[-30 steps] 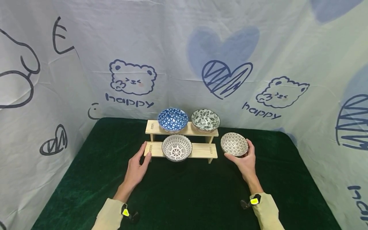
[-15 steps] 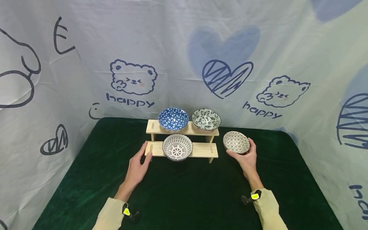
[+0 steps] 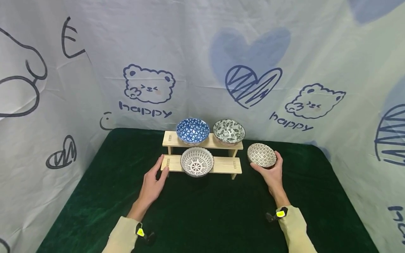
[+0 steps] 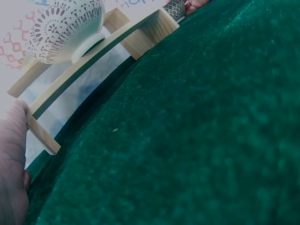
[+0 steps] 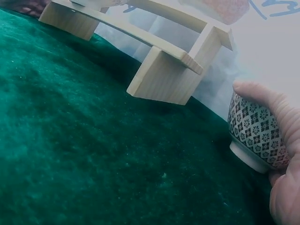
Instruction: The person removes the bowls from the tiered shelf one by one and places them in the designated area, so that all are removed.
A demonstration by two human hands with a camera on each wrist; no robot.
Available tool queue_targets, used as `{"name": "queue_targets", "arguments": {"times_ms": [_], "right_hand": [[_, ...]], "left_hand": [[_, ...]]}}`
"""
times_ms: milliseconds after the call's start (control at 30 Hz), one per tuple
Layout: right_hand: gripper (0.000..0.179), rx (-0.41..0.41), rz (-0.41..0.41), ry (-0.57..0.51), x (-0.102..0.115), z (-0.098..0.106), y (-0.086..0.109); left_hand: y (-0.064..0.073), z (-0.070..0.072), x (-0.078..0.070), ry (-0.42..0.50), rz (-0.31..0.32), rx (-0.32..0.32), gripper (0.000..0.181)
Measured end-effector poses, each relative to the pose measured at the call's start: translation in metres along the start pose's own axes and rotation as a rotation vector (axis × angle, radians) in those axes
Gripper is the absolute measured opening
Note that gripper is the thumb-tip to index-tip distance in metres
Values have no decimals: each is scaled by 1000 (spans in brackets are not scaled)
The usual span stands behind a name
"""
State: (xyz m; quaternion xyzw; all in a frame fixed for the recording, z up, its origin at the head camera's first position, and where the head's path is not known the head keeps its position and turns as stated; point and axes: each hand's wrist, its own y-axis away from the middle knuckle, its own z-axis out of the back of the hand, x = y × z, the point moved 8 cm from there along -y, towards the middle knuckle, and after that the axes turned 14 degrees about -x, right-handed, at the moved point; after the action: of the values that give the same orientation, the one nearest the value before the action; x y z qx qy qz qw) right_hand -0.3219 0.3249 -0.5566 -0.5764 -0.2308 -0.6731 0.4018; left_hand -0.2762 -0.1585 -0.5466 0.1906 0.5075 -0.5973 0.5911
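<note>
Bowl | gripped between thumb and fingers of right hand | left hand spread, touching wooden stand

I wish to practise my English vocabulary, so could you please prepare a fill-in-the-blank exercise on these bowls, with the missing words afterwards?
1. The bowls on the wooden stand number ____.
2. On the upper step, the bowl beside the leaf-patterned one is ____ and white.
3. The hand holding the lattice-patterned bowl is the person's ____ one.
4. The cloth under the stand is coloured ____.

Missing words: three; blue; right; green.
</note>
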Motion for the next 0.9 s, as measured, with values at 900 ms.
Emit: {"name": "queue_targets", "arguments": {"times_ms": [900], "right_hand": [[115, 176, -93, -19, 9, 13, 10]], "left_hand": [[1, -1, 1, 6, 14, 18, 64]]}}
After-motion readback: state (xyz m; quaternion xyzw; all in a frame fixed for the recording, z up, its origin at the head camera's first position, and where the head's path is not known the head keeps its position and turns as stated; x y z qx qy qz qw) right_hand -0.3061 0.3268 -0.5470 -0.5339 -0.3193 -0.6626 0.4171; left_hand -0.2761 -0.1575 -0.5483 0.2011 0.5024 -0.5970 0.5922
